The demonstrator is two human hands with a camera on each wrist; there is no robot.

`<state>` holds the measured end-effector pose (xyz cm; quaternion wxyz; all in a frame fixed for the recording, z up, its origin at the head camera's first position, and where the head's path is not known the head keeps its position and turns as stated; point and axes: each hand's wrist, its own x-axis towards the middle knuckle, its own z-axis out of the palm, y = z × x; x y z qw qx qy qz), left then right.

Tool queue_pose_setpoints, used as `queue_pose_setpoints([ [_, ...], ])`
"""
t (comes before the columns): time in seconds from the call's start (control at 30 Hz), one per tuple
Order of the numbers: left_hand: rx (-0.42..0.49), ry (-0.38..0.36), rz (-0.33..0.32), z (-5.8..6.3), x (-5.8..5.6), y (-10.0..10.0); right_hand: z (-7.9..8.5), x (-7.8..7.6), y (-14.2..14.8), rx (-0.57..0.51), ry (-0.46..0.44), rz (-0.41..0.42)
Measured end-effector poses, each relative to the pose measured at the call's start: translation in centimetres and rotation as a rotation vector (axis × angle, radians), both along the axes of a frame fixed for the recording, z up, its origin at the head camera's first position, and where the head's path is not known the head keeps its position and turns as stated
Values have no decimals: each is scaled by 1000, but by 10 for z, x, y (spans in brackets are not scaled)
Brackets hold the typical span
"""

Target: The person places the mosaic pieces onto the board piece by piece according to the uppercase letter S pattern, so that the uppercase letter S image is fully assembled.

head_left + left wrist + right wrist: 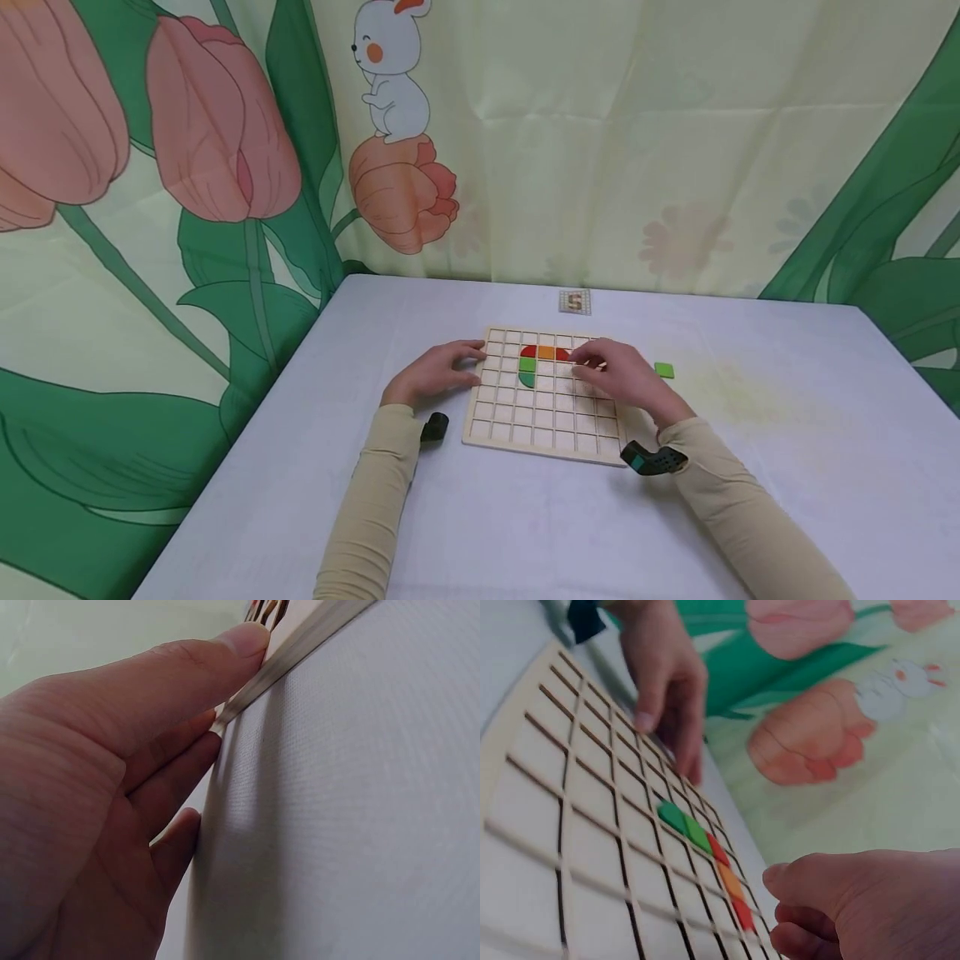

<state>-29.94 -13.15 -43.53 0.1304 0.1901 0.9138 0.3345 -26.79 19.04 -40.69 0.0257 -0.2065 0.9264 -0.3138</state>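
Observation:
A wooden grid board (pixel 521 433) lies on the table, with a red rounded piece (pixel 528 351), an orange square (pixel 546 352), another red rounded piece (pixel 562 354), a light green square (pixel 527 364) and a dark green rounded piece (pixel 527 380) in its cells. My left hand (pixel 435 372) touches the board's left edge with fingers extended; in the left wrist view the thumb (pixel 244 641) is at the rim. Over the board's right part, my right hand (pixel 618 371) has loosely bent fingers beside the right red piece, a gap between thumb and forefinger. Nothing shows between them.
A loose green square (pixel 663 370) lies on the table right of the board. Behind the board is a small card (pixel 574 302) with a brown figure on a grid. A printed curtain (pixel 600 167) hangs along the table's back edge. Both wrists carry black devices.

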Motion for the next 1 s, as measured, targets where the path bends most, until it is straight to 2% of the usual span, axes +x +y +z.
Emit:
queue_pose_setpoints([
  [0.27,1,-3,-2,4,1,0,-2,17,75,5,-70,-202],
  [0.47,21,-4,1,3,2,0,-4,30,116,29,-141,-280],
  [0.7,52,8,-25,2,3,-2,-9,43,138,83,-191,-256],
  [1.0,47,-8,-13,2,1,-2,-13,68,138,106,-127,-144],
])
